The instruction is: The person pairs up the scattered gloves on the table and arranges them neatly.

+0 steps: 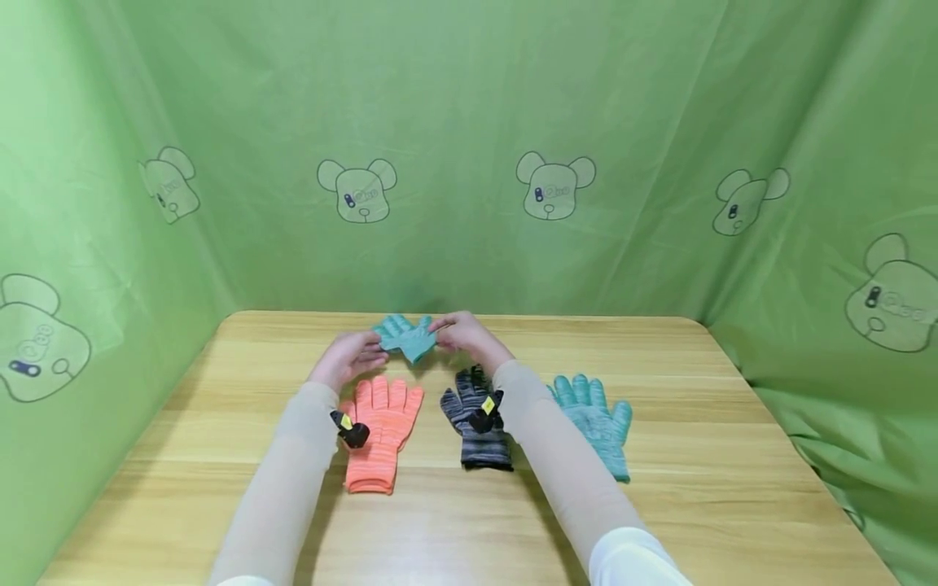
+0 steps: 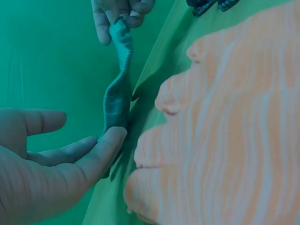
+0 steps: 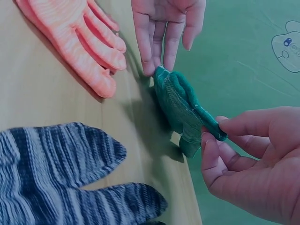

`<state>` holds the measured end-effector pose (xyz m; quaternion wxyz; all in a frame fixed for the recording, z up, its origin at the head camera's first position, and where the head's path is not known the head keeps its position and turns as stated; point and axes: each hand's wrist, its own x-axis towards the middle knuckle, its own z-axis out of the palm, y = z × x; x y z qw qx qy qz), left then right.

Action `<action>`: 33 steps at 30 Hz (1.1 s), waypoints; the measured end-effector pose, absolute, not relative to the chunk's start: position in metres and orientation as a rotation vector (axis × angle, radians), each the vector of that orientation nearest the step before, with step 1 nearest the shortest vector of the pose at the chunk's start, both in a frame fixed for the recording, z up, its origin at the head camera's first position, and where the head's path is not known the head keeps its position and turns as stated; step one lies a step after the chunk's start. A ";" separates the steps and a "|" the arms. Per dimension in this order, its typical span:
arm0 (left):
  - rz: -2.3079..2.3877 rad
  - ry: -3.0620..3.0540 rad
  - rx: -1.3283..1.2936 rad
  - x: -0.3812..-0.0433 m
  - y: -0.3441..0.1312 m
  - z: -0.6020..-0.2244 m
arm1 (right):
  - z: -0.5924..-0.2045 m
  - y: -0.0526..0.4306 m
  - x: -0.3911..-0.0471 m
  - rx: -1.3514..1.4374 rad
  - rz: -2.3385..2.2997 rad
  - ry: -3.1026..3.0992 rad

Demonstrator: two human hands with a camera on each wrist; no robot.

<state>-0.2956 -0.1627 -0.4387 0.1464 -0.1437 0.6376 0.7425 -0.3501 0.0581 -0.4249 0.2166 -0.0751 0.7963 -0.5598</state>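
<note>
A teal knitted glove (image 1: 409, 338) is held up near the table's far edge, partly folded. Thumb and fingers of my right hand (image 1: 469, 335) pinch one end of it, as the right wrist view shows. At the opposite end, my left hand (image 1: 348, 358) touches the glove with extended fingers (image 2: 105, 152), its thumb standing apart from the fabric. Below the left hand lies a coral striped glove (image 1: 383, 427), fingers pointing away from me. A black and grey striped glove (image 1: 479, 449) lies below the right hand, partly covered by the wrist camera.
Another teal glove (image 1: 597, 419) lies to the right, partly behind my right forearm. The wooden table (image 1: 733, 472) meets a green curtain (image 1: 469, 260) with bear-head prints at the back, and more curtain hangs along both sides.
</note>
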 end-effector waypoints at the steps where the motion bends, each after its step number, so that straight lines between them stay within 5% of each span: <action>1: 2.143 1.833 -0.409 -0.295 -0.162 -0.438 | -0.423 0.059 -0.350 -0.208 -1.558 2.203; 33: 2.379 1.778 -0.113 -0.281 -0.086 -0.389 | -0.379 0.159 -0.310 -0.328 -1.719 2.314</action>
